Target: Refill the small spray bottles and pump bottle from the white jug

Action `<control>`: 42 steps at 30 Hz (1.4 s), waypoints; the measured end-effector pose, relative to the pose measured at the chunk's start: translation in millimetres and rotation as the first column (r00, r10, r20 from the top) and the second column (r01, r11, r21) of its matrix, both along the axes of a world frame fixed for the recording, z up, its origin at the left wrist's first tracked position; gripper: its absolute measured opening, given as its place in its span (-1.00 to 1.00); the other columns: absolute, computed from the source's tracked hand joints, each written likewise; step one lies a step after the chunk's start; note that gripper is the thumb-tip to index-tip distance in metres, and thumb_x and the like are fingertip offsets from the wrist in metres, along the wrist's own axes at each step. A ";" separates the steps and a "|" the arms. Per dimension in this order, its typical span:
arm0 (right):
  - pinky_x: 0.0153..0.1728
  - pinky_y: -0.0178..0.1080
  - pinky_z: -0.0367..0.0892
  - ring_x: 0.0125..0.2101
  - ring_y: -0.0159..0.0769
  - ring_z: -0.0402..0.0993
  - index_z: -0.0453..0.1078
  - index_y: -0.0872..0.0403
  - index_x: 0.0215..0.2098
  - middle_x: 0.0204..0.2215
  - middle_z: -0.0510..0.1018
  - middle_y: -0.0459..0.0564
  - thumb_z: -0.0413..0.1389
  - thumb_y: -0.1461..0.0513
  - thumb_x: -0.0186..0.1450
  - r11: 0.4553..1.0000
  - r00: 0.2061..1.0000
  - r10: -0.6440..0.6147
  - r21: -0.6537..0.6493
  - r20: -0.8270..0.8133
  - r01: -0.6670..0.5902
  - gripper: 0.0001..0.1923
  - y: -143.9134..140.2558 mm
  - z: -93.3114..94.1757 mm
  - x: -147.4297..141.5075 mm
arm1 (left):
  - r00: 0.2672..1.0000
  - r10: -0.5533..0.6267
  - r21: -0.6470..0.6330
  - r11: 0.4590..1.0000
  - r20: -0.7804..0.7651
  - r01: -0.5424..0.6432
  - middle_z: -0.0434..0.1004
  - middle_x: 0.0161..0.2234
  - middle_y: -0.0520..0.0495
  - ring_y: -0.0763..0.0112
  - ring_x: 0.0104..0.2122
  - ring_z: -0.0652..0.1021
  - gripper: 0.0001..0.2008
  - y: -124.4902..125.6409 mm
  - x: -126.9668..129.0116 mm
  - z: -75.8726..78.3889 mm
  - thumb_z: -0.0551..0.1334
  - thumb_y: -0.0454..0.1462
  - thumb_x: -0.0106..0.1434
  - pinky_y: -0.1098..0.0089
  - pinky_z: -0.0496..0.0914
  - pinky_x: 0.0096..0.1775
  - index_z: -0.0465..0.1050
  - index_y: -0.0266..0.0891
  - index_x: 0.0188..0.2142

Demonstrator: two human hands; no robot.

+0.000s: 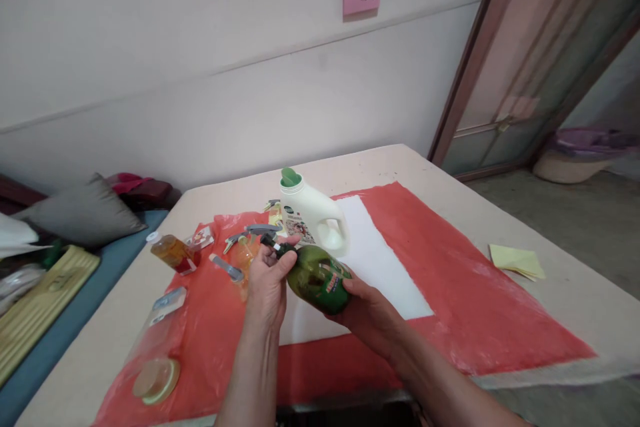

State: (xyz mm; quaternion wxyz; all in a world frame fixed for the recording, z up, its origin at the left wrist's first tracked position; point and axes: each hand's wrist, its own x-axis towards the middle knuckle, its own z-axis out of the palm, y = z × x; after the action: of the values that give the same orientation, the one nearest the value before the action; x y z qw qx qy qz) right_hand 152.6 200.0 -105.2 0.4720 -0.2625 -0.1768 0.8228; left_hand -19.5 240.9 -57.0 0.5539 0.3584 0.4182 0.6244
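A green pump bottle (316, 275) is held tilted above the table, its black pump head (273, 244) pointing up and left. My left hand (270, 275) is closed around the neck and pump collar. Around the base of the bottle wraps my right hand (367, 310). Just behind stands a white jug (313, 213) with a handle, a green cap or spout piece at its mouth. Partly hidden by my left hand, an orange bottle (245, 252) with a grey trigger-like top sits to the left.
A red sheet (440, 267) covers much of the table, with white paper (385, 267) on it. An amber bottle (173, 253), a clear lidded container (156, 379) and a labelled clear packet (163, 313) lie left. Yellow notes (517, 261) rest right. A wall bounds the back.
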 end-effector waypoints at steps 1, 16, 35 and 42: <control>-0.27 -0.29 0.40 -0.23 -0.28 0.54 0.40 -0.06 0.06 -0.10 0.61 -0.04 0.29 0.11 0.12 1.000 1.000 -0.006 0.000 -0.008 0.006 -0.48 0.2 -0.1 0.1 | 1.000 0.009 0.010 1.000 -0.010 -0.009 0.63 -0.20 -0.16 0.18 -0.15 0.59 -0.52 -0.3 0.8 0.8 0.55 -0.13 -0.13 0.23 0.46 -0.09 0.62 -0.26 -0.21; -0.38 -0.29 0.33 -0.36 -0.26 0.53 0.42 0.03 0.01 -0.21 0.62 0.03 0.24 -0.01 0.16 0.999 0.999 0.022 -0.049 0.039 -0.020 -0.49 1.5 4.9 0.8 | 0.986 0.128 0.126 0.982 0.111 -0.142 0.64 -0.29 -0.05 0.28 -0.21 0.60 -0.69 1.7 1.2 11.7 0.53 -0.21 -0.06 0.24 0.44 -0.03 0.58 -0.18 -0.30; -0.25 -0.26 0.37 -0.12 -0.23 0.47 0.38 -0.13 0.05 0.01 0.54 -0.07 0.24 0.07 0.20 0.910 0.916 -0.374 0.250 0.147 0.332 -0.56 39.1 45.9 21.7 | 0.801 0.499 0.171 0.803 0.330 -0.571 0.50 -0.43 0.12 0.57 -0.45 0.51 -0.79 2.9 -34.0 25.6 0.44 -0.21 0.13 0.54 0.39 -0.39 0.47 -0.21 -0.31; -0.25 -0.24 0.31 -0.22 -0.29 0.45 0.36 -0.15 0.02 -0.07 0.52 -0.12 0.28 0.00 0.12 0.826 0.737 -0.499 0.509 0.456 0.244 -0.49 107.8 94.1 36.3 | 0.792 0.489 0.101 0.825 0.366 -0.556 0.51 -0.44 0.11 0.58 -0.46 0.51 -0.76 4.1 -34.9 23.0 0.46 -0.23 0.08 0.55 0.40 -0.40 0.46 -0.23 -0.34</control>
State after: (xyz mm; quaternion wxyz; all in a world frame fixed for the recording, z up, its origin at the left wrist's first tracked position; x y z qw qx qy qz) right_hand 188.9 307.8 -11.2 0.5995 -0.4203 -0.4231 0.5337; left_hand -54.4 245.0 -34.1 0.3799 0.1749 0.3384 0.8429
